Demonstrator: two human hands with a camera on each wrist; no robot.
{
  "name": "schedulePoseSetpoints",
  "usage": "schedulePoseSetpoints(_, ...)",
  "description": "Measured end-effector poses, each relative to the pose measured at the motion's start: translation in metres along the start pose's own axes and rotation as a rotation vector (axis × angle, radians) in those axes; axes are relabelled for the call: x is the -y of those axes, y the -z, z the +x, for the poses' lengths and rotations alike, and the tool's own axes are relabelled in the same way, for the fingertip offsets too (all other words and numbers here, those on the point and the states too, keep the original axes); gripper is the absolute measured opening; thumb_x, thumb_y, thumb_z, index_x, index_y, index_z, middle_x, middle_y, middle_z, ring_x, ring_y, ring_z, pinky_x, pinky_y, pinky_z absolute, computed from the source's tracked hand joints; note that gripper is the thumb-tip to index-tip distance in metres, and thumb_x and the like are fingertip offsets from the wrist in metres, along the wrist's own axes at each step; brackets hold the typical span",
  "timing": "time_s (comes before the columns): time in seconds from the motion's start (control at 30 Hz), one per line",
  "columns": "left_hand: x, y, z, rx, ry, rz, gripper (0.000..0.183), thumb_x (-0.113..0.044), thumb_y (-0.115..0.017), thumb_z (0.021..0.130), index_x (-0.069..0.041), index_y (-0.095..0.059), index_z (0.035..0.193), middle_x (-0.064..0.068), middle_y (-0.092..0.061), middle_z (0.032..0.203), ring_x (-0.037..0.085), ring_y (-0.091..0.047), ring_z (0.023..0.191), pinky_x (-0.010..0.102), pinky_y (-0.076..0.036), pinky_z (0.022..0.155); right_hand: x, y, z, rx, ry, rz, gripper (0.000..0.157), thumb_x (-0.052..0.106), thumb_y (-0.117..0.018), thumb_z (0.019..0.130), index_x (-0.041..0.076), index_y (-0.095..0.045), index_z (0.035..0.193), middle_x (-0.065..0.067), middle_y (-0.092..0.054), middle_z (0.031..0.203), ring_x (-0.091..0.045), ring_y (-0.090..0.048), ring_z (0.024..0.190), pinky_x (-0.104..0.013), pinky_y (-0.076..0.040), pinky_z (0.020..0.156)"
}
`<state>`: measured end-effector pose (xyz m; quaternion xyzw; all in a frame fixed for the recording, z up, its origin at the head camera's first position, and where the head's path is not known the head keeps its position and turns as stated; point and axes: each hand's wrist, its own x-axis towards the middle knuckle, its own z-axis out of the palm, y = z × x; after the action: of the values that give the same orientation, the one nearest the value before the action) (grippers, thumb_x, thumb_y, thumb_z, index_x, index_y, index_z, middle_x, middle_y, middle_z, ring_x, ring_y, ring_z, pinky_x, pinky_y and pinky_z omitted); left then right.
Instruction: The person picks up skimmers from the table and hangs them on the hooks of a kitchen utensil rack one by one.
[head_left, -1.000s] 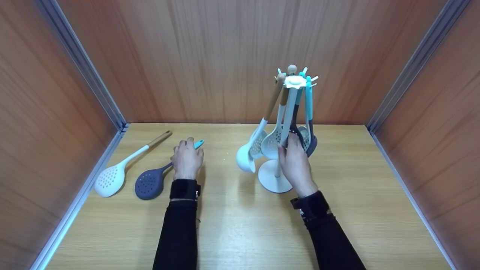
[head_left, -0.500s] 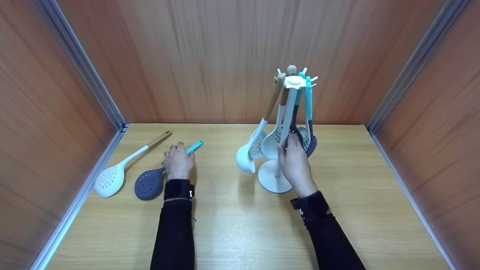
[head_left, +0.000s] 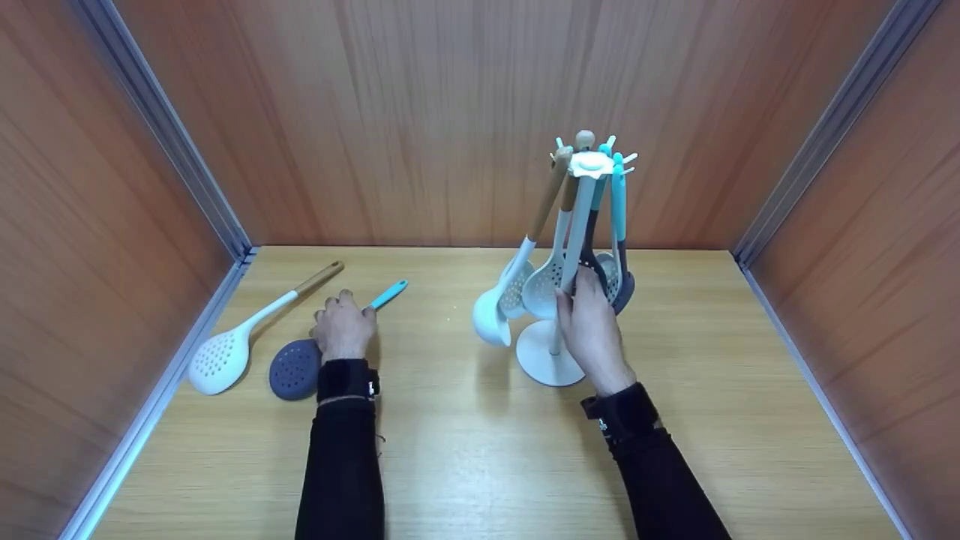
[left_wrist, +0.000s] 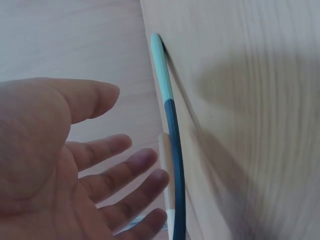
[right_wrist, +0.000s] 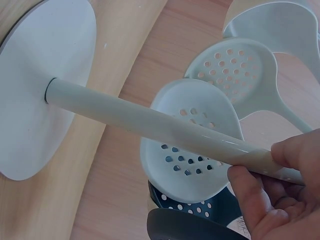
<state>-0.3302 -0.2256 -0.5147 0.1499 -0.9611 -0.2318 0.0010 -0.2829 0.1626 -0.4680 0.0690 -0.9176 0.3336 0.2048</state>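
My left hand (head_left: pixel 343 324) hovers over the shaft of a navy skimmer (head_left: pixel 295 370) with a turquoise handle, which lies on the table. In the left wrist view, the loosely spread fingers (left_wrist: pixel 145 192) are beside the navy shaft (left_wrist: pixel 175 135) without wrapping it. On the right, my right hand (head_left: pixel 594 330) grips the pole of a white utensil stand (head_left: pixel 577 232); the right wrist view has thumb and fingers pinching that pole (right_wrist: pixel 200 140). From the stand hang a white ladle (head_left: pixel 491 315), white slotted spoons (head_left: pixel 544 291) and navy utensils with turquoise handles (head_left: pixel 618 199).
A white skimmer (head_left: pixel 219 361) with a wooden handle lies left of the navy one. Wooden panels (head_left: pixel 420 127) enclose the table (head_left: pixel 465 465) at the back and both sides. The stand's round base (head_left: pixel 534 352) rests on the tabletop.
My left hand has slid left and slightly toward me along the navy skimmer, uncovering more of its turquoise handle. The skimmer, the stand and my right hand have stayed in place.
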Motion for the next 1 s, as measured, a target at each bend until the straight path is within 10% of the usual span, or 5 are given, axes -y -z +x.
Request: schedulePoseSetpoints(1.0,0.016,-0.009,0.001,0.077,0.051,0.078,0.061,-0.037,-0.055,0.119,0.008,-0.056,0.16,0.04,-0.062,0.16,0.061,-0.056,0.153,0.074,-0.043,0.131,-0.001,0.0,0.0,-0.007,0.015,0.004,0.047,0.009,-0.065,0.12,-0.011,-0.052,0.16,-0.033,-0.067,0.15,-0.049,-0.074,0.14,-0.062,-0.066,0.114)
